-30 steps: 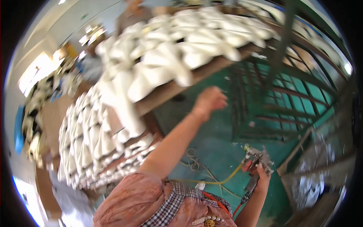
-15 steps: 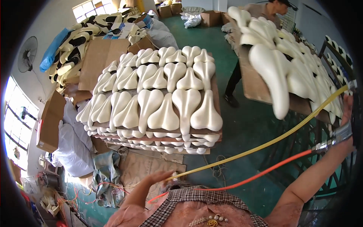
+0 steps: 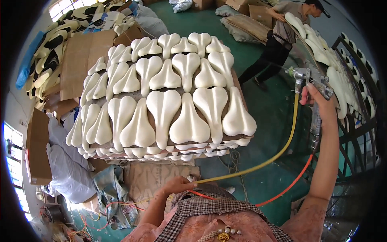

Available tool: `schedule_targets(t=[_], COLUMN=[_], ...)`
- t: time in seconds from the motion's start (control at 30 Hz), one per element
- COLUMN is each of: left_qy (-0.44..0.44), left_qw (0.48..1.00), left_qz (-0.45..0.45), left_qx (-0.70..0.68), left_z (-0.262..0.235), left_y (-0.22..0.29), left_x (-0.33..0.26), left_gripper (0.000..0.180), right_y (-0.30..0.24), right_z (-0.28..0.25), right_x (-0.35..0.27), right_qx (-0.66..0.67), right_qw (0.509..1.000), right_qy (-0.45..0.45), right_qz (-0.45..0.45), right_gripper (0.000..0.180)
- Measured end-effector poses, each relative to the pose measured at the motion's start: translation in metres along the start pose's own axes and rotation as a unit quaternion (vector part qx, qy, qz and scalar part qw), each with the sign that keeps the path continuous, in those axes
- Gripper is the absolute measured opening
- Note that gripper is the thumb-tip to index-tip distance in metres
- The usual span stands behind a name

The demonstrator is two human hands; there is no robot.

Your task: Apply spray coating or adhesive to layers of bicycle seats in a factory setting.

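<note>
My right hand (image 3: 321, 96), raised at the right, is wrapped round a metal spray gun (image 3: 301, 74) whose nozzle points left. A yellow hose (image 3: 271, 162) hangs from near the front of the gun, and an orange-red hose (image 3: 282, 194) leaves the bottom of its handle. Low in front of my body, my left hand (image 3: 178, 185) is closed on the yellow hose; the orange-red hose passes close beside it. Ahead of me lie rows of cream foam bicycle saddles (image 3: 163, 111), alternately turned, on a board (image 3: 105, 142) atop a stack of similar loaded boards.
A co-worker (image 3: 284, 34) stands at the far right, beside a tilted board of saddles (image 3: 338, 82). Dark metal racks (image 3: 363, 121) line the right side. White sacks (image 3: 70, 173) and cardboard (image 3: 86, 60) are at left. Hoses lie on the green floor.
My right hand has swung inward from the right edge, bringing the spray gun into full view. The co-worker and tilted board have moved right and away. The saddle stack appears nearer.
</note>
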State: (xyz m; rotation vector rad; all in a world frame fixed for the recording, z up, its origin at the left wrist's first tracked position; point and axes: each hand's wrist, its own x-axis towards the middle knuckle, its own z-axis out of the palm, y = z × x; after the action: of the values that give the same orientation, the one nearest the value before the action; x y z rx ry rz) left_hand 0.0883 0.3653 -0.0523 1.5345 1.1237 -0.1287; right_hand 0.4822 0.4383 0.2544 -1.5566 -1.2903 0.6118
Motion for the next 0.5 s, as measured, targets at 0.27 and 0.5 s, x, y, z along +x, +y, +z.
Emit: schedule_targets(t=[0.27,0.5], left_qy=[-0.057,0.108], left_qw=[0.985,0.955], left_qz=[0.152,0.264], left_qx=[-0.05,0.085], left_z=[-0.032,-0.026], left_y=[0.007,0.035], left_x=[-0.033,-0.052], left_gripper=[0.024,0.021], right_y=[-0.025,-0.031], right_z=[0.009,0.004], right_x=[-0.005,-0.018], right_qx=[-0.081,-0.068], right_qw=[0.996,0.996], right_qy=[-0.029,-0.054], right_qz=[-0.012,-0.008], right_gripper=[0.022,0.02])
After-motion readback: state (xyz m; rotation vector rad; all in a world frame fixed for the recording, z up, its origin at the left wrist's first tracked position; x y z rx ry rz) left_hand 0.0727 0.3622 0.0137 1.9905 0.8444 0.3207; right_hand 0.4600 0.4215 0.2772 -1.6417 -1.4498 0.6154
